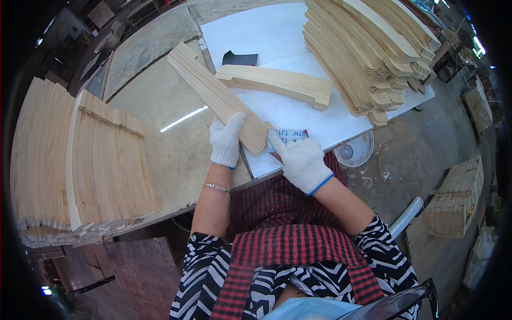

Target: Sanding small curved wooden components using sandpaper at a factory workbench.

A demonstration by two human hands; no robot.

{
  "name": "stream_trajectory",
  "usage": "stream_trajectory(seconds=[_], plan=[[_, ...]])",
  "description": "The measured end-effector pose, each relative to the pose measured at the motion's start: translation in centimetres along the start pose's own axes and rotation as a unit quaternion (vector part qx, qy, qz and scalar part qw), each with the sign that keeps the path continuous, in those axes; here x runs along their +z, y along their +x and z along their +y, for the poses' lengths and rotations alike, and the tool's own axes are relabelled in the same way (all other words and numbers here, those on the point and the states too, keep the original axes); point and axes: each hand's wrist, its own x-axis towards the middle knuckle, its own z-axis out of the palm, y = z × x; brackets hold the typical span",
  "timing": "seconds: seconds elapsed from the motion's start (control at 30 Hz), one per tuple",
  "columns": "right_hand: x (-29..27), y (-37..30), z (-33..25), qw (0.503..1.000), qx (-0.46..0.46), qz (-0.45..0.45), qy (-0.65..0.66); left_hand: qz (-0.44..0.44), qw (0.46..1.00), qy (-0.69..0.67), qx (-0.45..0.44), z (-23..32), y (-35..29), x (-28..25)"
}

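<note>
The left hand (226, 141), in a white glove, is closed around the near part of a board (210, 88), thumb over the top face and fingers at its left edge. The board slants from far left to near right above the counter (176, 144). The right hand (304, 160), gloved too, has sandpaper (290, 136) beneath its partly curled fingers, the index finger reaching to the board's right edge at the near end. How tightly the thumb pinches the sandpaper is hidden.

A white sheet (277, 32) covers the right part of the counter. On it, beyond the hands, lies a curved piece (282, 84) of pale wood with a notched right end, its left end just beside the board. A dark scrap (240, 58) lies just behind that piece. Similar wood is stacked at both sides: a left stack (106, 160) and a taller-looking right stack (362, 58). On the floor to the right stand a white bucket (362, 149) and, farther right, a bundle (456, 197) of wood.
</note>
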Motion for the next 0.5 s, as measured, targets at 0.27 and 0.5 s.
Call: stream_trajectory(seconds=[0.27,0.5], plan=[[-0.1,0.7,0.1,0.988,0.099,0.105,0.063,0.062,0.978,-0.196,-0.044,1.1,-1.5,2.5],[0.0,-2.4,-1.1,0.991,-0.002,0.054,0.122,0.093,0.984,-0.147,-0.040,2.8,-4.0,-0.8]])
